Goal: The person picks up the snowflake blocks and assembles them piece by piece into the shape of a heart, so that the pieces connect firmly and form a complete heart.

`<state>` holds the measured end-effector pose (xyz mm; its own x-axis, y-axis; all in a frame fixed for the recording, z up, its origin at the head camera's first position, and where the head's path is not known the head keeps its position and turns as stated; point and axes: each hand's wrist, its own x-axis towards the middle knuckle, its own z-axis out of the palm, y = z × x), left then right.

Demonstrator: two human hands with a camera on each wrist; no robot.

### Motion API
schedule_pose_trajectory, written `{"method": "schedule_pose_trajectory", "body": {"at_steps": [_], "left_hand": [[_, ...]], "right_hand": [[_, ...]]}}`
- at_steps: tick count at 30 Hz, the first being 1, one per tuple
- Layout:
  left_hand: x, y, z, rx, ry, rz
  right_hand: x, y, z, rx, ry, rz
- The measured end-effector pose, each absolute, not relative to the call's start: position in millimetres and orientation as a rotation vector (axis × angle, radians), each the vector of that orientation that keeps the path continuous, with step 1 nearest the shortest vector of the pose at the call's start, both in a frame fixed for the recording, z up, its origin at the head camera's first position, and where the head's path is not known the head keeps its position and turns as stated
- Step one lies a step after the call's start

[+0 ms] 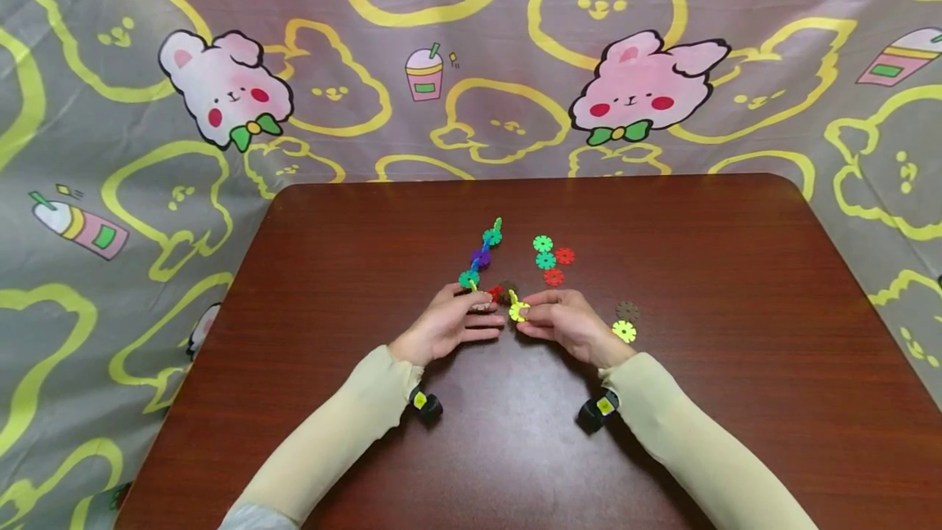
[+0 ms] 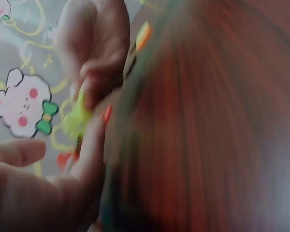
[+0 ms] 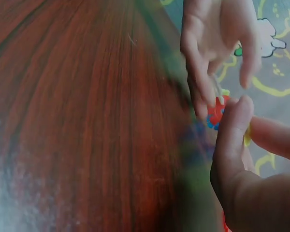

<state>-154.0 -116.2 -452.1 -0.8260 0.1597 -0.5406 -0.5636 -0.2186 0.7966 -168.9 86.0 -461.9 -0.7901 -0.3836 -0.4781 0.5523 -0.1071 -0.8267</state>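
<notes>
A chain of notched plastic discs [image 1: 481,258], mostly teal, blue and purple at its far end, curves across the table toward both hands. My right hand [image 1: 570,324] pinches a yellow disc [image 1: 518,312] at the chain's near right end between thumb and fingers. Beside the chain's bend is my left hand [image 1: 445,327], its fingers stretched out and its thumb apart from them. A pale disc [image 1: 482,301] lies at the left fingers, partly covered. Red discs [image 3: 216,110] of the chain show between the hands in the right wrist view. The left wrist view is blurred.
Loose green, teal and red discs [image 1: 553,277] lie beyond the right hand. A brown disc [image 1: 627,312] and a yellow disc [image 1: 624,331] lie right of it on the brown table [image 1: 353,235]. A patterned curtain [image 1: 500,47] hangs behind the table.
</notes>
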Motion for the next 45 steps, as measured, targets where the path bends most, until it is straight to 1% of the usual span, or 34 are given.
{"method": "schedule_pose_trajectory", "body": {"at_steps": [6,10,13,17,23,27,32,37,41,45], "left_hand": [[-149,-139,-444,-0.491,1.891,1.905],[-142,-136,-439,-0.366,2.074,1.799],[-134,-126,-440,-0.246,2.007,1.762],[-126,-110,-448,-0.178,1.824,1.723],[-126,-100,-460,-0.255,1.642,1.773],[-127,-101,-464,-0.301,1.62,1.809],[-129,-111,-464,-0.331,1.681,1.818],[-132,-125,-465,-0.34,1.747,1.817],[-133,-133,-466,-0.353,1.75,1.83],[-133,-137,-467,-0.34,1.739,1.851]], "right_hand": [[-168,90,-467,0.12,1.594,-1.897],[-168,89,-466,0.046,1.676,-1.85],[-168,87,-464,0.023,1.714,-1.822],[-167,87,-462,0.014,1.737,-1.774],[-166,88,-459,-0.042,1.769,-1.676],[-170,95,-456,-0.125,1.907,-1.57],[-183,123,-448,-0.328,2.254,-1.384],[-196,166,-437,-0.444,2.575,-1.117],[-204,195,-431,-0.506,2.678,-0.95],[-208,214,-433,-0.581,2.704,-0.825]]}}
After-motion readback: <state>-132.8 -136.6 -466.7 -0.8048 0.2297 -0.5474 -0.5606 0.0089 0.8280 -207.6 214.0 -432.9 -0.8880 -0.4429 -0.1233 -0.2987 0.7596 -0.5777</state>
